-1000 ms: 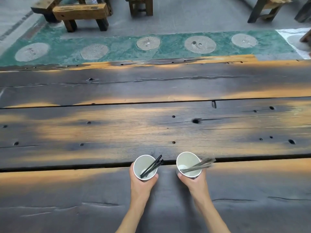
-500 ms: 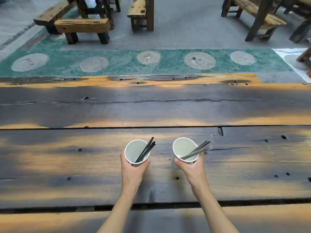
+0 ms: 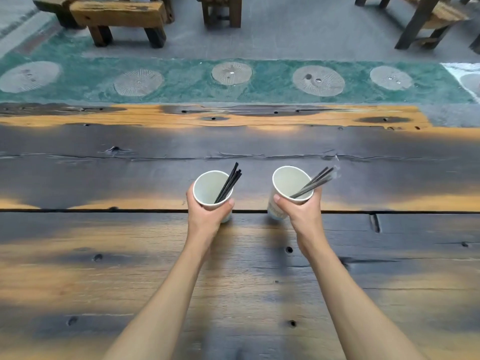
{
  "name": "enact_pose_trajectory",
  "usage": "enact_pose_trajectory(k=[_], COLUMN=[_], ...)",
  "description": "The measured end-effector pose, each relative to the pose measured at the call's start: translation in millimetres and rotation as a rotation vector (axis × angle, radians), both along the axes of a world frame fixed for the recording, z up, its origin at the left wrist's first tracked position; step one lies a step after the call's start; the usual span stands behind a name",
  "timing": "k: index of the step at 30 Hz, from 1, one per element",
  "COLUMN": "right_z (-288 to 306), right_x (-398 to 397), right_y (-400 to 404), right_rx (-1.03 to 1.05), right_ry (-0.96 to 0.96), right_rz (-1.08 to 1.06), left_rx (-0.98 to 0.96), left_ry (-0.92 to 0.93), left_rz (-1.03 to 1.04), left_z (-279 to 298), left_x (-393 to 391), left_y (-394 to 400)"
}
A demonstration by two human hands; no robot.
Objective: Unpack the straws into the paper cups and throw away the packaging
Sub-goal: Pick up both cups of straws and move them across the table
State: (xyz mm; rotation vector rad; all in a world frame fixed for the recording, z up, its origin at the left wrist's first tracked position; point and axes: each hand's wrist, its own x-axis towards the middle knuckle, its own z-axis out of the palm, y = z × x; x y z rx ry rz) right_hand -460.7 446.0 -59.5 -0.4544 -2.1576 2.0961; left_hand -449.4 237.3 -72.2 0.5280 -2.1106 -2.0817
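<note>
Two white paper cups are out over the dark wooden table (image 3: 104,268). My left hand (image 3: 204,218) is wrapped around the left paper cup (image 3: 207,189), which holds bare black straws (image 3: 230,181) leaning to the right. My right hand (image 3: 302,215) grips the right paper cup (image 3: 287,181). Its black straws (image 3: 313,183) lean right, and clear wrapping shows around their tips. Both cups tilt slightly toward me.
The table's far edge (image 3: 233,118) runs across the upper part of the view. Beyond it lie a green floor strip with round stone discs (image 3: 318,80), a wooden bench (image 3: 122,18) at the back left, and more wooden furniture (image 3: 426,19) at the back right.
Both hands have carried the cups forward across the table, away from my body, with arms now stretched out. The straws stay in the cups.
</note>
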Motion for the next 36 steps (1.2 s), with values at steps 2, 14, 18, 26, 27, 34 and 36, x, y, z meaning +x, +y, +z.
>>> enact_pose_trajectory(k=[2,14,18,26,27,34,36], right_z=[-7.4,-37.3,-42.8,-34.1,-29.1,27.5,56.5], right_x=[-13.2,-48.1,-47.6,-23.9,-17.5,34.6,52.6], right_y=[-3.4,-10.3,-7.8,-3.9,-4.0,-9.2,-12.2], right_rx=[-0.001,0.064,0.05,-0.028,-0.03,-0.067,-0.08], right_ry=[-0.003,0.0,-0.007,-0.083,-0.096,-0.07,-0.022], right_rz=[0.008,0.005,0.016,0.097,0.092,0.052,0.036], left_rx=[0.007,-0.065,-0.059,-0.093,-0.099,-0.2,-0.247], left_ry=[-0.007,-0.012,-0.008,-0.104,-0.122,-0.076,-0.018], left_rz=[-0.007,-0.011,-0.034,-0.041,-0.037,0.005,0.011], left_z=[-6.6,-29.1,-33.2,-25.2,-21.9,32.3,62.6], left_x=[-14.9,-50.1,-52.2,-28.0,-22.1,30.7,48.6], left_y=[-1.3,-3.3,-5.9,-11.1,-12.3,-12.9,-10.1])
